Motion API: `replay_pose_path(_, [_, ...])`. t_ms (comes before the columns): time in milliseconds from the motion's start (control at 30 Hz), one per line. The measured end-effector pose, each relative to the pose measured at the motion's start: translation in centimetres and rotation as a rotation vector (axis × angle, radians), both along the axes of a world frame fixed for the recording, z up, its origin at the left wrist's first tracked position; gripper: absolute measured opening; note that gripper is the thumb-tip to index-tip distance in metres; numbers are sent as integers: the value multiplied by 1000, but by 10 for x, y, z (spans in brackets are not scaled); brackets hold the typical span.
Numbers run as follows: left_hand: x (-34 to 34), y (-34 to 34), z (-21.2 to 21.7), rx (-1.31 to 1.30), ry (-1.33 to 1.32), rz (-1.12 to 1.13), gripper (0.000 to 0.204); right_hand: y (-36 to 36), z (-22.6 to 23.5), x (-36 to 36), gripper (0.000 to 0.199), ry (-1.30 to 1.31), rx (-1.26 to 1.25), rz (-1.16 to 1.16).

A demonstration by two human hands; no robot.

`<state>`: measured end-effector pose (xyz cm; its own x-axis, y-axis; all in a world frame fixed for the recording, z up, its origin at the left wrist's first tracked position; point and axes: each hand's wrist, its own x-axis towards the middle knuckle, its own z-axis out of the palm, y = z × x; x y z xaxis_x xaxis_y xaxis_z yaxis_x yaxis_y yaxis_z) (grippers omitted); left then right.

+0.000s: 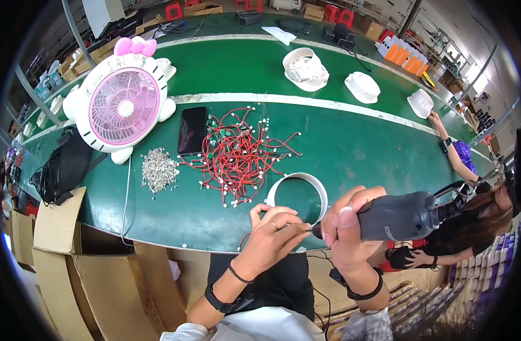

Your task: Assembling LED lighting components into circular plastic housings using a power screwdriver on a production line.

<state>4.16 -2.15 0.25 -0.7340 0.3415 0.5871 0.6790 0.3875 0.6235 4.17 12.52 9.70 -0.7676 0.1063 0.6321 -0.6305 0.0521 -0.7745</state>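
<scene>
The right hand [346,224] was wrapped tight around a grey electric screwdriver [405,216], its tip pointing left to the left hand [274,233]. The left fingers were pinched together on a small part at the tip, just beside the white plastic ring [317,190] on the green table's [374,153] near edge. Red wires [237,153] lay behind the ring.

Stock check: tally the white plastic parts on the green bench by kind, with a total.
White ring, by the hands: 1
Stacked white round housings: 1 stack, count within unclear
Single white shells farther right: 2
Total: 4 items, taking the stack as one
</scene>
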Motion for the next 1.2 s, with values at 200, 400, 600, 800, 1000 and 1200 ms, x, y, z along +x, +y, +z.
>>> replay_pose_path(200, [-1,1,-7,37,-57,-25,12,1,7,-1,27,64,-168,45])
replay_pose_path(400, [-6,-5,-5,224,-227,-91,18,-4,11,1,20,10,-341,89])
replay_pose_path(600, [-6,-4,-9,179,-188,-82,29,-9,1,-6,24,-10,-157,81])
replay_pose_path(800, [-7,-5,-7,185,-191,-88,29,-14,-1,-10,23,0,-121,89])
replay_pose_path(1000, [-6,-5,-3,201,-194,-79,28,-14,-2,-9,26,-20,-43,104])
replay_pose_path(1200, [0,-20,5,242,-85,86,25,-15,-4,-13,29,-64,-69,105])
